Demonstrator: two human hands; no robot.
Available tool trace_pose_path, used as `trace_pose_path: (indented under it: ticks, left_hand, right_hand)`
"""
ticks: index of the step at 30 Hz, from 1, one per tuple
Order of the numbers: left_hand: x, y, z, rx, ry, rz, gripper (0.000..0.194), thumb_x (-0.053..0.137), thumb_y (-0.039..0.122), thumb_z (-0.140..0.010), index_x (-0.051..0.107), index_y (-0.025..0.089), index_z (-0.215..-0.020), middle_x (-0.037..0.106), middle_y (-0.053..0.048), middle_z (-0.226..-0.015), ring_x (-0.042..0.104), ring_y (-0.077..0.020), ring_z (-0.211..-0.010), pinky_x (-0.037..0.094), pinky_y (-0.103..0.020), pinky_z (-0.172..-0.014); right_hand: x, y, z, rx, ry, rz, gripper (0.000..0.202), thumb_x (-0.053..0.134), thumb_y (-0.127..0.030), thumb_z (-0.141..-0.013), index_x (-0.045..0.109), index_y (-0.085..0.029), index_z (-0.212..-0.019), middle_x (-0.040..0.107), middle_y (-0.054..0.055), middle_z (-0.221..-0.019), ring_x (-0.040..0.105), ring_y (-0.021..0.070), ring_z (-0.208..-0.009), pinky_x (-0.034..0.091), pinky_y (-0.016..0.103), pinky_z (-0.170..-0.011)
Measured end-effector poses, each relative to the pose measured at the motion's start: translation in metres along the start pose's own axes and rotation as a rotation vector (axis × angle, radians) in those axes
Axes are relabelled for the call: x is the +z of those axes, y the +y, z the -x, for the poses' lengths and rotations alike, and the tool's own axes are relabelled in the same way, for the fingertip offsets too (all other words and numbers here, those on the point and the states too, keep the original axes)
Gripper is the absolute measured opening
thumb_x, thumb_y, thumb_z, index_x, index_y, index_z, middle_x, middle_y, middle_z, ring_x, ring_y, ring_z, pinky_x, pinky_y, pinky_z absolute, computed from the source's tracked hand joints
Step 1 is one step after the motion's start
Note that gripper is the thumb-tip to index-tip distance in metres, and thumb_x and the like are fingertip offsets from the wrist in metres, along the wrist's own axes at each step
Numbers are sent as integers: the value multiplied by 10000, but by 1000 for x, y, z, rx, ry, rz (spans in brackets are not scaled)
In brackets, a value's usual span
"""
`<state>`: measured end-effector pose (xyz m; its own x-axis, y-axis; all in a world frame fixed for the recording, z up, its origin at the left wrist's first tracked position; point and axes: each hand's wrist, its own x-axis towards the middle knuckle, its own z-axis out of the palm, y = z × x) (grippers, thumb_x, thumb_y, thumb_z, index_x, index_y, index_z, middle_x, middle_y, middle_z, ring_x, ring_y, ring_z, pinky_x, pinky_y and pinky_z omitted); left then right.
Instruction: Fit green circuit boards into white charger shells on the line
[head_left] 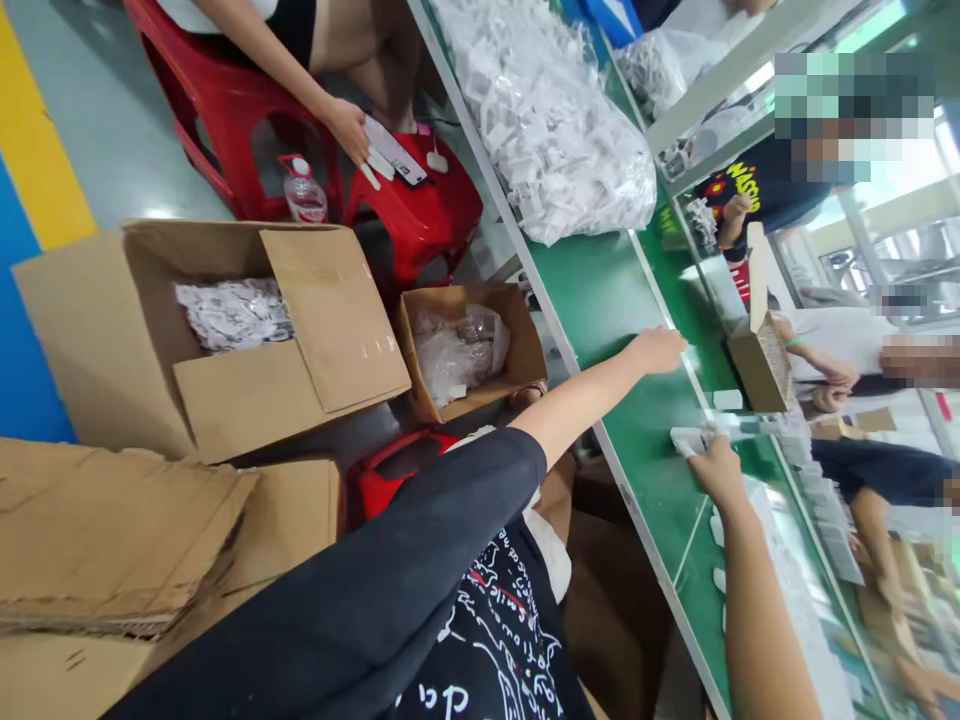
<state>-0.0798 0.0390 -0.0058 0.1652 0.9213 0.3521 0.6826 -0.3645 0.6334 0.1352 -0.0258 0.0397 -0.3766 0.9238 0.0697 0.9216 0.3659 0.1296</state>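
My left hand (657,351) reaches over the green table (592,285), palm down, its fingers drawn together; what they hold, if anything, is hidden and blurred. My right hand (721,468) is lower right of it, thumb and fingers closed on a white part (686,440). Beyond that hand lie blurred white pieces and a row of small white boxes (829,510). A small white piece (727,399) rests between my hands, farther across the table. Loose white parts (718,580) lie along the table beside my right forearm.
A big clear bag of white parts (547,120) covers the table's upper end. Open cartons (337,320) (529,350) and red stools (442,205) stand left of it. One person holds a phone (405,165); others work across the table.
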Motion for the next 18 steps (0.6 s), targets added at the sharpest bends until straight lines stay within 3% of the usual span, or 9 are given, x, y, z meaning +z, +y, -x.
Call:
trace_pose_path:
  ticks: [5, 8, 12, 15, 18]
  left_hand:
    - [2, -2, -5, -58, 37, 76, 276, 613, 316, -949, 614, 141, -1162, 631, -90, -1218, 629, -228, -1095, 547, -445, -931]
    - [5, -5, -10, -74, 58, 112, 199, 522, 185, -972, 629, 106, -1121, 641, -116, -1176, 614, -244, -1113, 515, -426, -939]
    - [7, -11, -16, -69, 82, 139, 299, 378, 38, -936, 648, 81, -1055, 632, -164, -1134, 585, -287, -1134, 459, -406, -927]
    - [7, -14, -18, -73, 96, 137, 296, 369, 44, -926, 644, 103, -1019, 623, -150, -1106, 580, -283, -1104, 433, -406, -928]
    - [7, -16, -17, -87, 108, 126, 276, 374, 67, -930, 642, 131, -938, 626, -138, -1040, 585, -270, -1050, 423, -396, -920]
  right_hand:
    - [2, -2, -11, 55, -57, 4, 403, 595, -496, -903, 608, -159, -1123, 681, 62, -984, 659, 199, -851, 528, 395, -815]
    - [5, 3, -12, 77, -66, -22, 390, 647, -415, -821, 610, -158, -1112, 692, 85, -942, 672, 242, -854, 525, 389, -803]
    - [9, 10, -12, 96, -64, -67, 427, 656, -315, -732, 597, -171, -1130, 698, 104, -930, 673, 292, -882, 519, 390, -804]
    - [12, 14, -14, 98, -69, -95, 448, 668, -278, -728, 584, -160, -1152, 695, 105, -939, 670, 290, -878, 518, 402, -808]
    - [13, 14, -14, 95, -84, -106, 395, 688, -285, -806, 587, -166, -1168, 687, 96, -987, 665, 250, -889, 526, 405, -826]
